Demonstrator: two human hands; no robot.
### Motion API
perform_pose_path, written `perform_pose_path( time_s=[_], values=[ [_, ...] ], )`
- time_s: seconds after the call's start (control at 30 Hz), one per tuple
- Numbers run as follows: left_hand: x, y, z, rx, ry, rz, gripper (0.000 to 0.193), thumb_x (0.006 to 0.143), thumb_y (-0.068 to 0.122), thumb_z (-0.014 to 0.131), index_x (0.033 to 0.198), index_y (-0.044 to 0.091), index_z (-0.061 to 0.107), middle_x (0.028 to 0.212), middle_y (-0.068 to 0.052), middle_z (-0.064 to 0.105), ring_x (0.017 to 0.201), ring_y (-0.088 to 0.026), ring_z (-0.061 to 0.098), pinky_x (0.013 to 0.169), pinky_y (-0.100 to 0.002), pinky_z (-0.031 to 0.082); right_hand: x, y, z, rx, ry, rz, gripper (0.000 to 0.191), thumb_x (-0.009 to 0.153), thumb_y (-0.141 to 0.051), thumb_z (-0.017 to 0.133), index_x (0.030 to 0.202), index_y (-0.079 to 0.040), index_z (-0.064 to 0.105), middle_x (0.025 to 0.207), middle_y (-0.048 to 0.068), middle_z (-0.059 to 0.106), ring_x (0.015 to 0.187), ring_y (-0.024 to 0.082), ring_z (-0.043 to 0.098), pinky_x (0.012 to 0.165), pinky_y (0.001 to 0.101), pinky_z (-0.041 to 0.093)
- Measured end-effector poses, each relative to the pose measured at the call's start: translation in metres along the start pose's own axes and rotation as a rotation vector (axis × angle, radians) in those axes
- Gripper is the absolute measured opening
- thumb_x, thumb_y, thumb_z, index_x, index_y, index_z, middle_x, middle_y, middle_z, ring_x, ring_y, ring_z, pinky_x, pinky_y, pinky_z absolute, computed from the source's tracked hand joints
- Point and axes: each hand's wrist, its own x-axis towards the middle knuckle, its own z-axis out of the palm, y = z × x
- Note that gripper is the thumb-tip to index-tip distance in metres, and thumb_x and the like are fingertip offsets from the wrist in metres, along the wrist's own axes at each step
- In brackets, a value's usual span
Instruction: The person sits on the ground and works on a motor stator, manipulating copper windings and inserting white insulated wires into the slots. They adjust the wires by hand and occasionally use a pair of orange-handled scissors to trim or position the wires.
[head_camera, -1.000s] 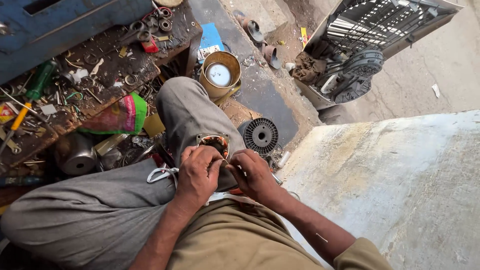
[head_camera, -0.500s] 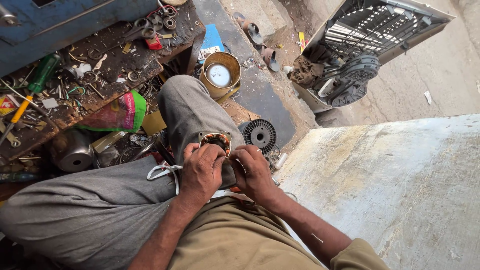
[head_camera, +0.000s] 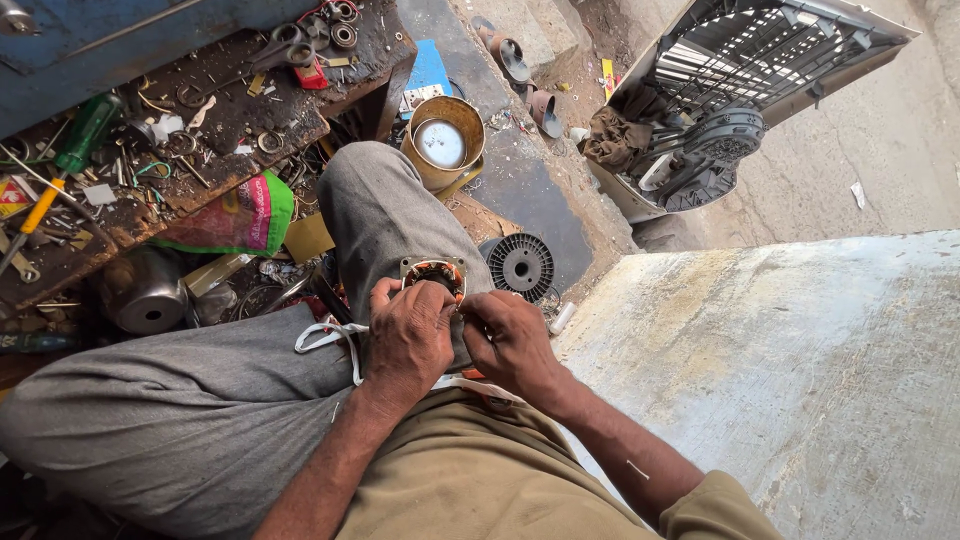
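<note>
Motor stator (head_camera: 433, 275) mostly covered by left hand (head_camera: 408, 338) and right hand (head_camera: 513, 345); only its top rim and copper windings show. Fingertips of both hands tucked out of sight against it, grip unclear. Blue cabinet (head_camera: 120, 40) and fan grille (head_camera: 770, 60) cut off by top edge; small parts on workbench (head_camera: 230, 120) too tiny to identify.

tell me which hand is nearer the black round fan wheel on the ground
Right. The right hand sits just below the black fan wheel, apart from it. The left hand lies farther off, across the motor stator on the lap.
</note>
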Motion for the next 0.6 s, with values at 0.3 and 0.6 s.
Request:
perform_pose_path(
  time_s=[0.3,0.6],
  values=[
    [0.006,-0.002,0.007,0.134,0.020,0.038,0.004,0.092,0.001,0.053,0.093,0.005,0.053,0.079,-0.011,0.060,0.072,-0.030,0.061,0.093,-0.055,0.042,0.000,0.008,0.003,0.039,-0.026,-0.177,0.019,0.077,0.001,0.066,0.095,-0.006,0.068,0.076,0.012,0.063,0.070,0.031,0.063,0.062,0.0424,0.050],
    [0.007,-0.013,0.000,0.017,0.086,0.051,0.008,0.093,0.000,0.059,0.099,0.003,0.056,0.093,-0.017,0.062,0.090,-0.040,0.062,0.089,-0.054,0.048,0.011,0.027,-0.003,0.241,-0.061,0.068,0.011,0.086,-0.001,0.071,0.096,-0.005,0.072,0.081,0.006,0.070,0.071,0.013,0.066,0.062,0.0270,0.052]
  ],
)
